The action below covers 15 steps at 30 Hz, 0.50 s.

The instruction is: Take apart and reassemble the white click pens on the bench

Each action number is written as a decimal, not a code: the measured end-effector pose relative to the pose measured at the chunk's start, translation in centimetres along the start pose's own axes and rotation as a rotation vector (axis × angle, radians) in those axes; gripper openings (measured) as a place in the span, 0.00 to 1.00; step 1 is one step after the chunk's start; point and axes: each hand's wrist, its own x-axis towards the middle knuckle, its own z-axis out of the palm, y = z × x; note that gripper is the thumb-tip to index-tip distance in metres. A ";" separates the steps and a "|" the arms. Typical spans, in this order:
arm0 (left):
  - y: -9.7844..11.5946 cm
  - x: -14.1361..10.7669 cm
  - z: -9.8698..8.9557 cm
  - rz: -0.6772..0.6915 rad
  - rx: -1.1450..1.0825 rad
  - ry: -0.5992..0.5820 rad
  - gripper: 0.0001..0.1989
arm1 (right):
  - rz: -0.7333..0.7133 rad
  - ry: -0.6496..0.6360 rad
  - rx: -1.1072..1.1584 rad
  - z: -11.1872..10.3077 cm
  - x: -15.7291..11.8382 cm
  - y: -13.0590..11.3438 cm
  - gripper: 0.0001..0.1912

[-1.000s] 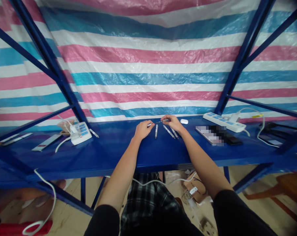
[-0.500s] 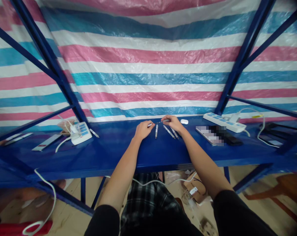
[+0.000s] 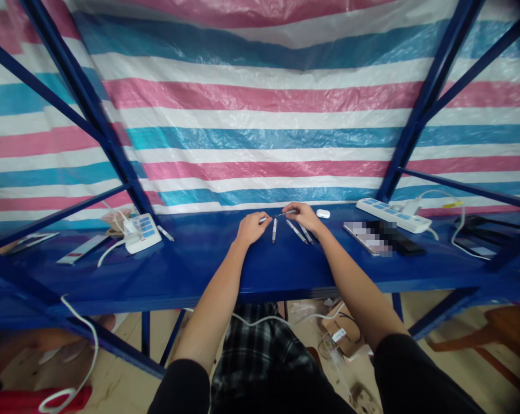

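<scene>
My left hand (image 3: 251, 226) is closed on a white pen part (image 3: 263, 219), held at the fingertips above the far side of the blue table. Facing it, my right hand (image 3: 303, 216) pinches another pen piece (image 3: 291, 212). A thin dark-and-pale tip shows in the small gap between the two pieces; whether they touch is too small to tell. Just below the hands lies a white and grey pen (image 3: 274, 230). Under my right hand rest more pens, one (image 3: 296, 232) in plain sight and another (image 3: 305, 234) partly behind my wrist.
A white earbud case (image 3: 323, 214) sits right of my hands. Farther right are a phone (image 3: 363, 237), a dark flat object (image 3: 404, 241) and a power strip (image 3: 393, 214). On the left stand another power strip (image 3: 143, 233), a pen (image 3: 165, 233) and a pale flat box (image 3: 82, 249).
Both my hands stay in nearly the same place, with the pen parts still in them. At the far left edge, a thin pale-edged flat object has shifted.
</scene>
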 end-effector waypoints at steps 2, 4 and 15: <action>0.0 0.0 0.0 -0.002 -0.002 -0.004 0.14 | -0.005 0.002 0.003 0.0 0.0 0.0 0.10; 0.0 0.0 0.0 -0.004 -0.005 -0.006 0.14 | -0.007 -0.001 0.009 0.0 0.0 0.0 0.10; 0.0 0.0 0.1 -0.013 -0.003 0.007 0.13 | 0.009 0.023 0.016 -0.3 -0.1 0.2 0.11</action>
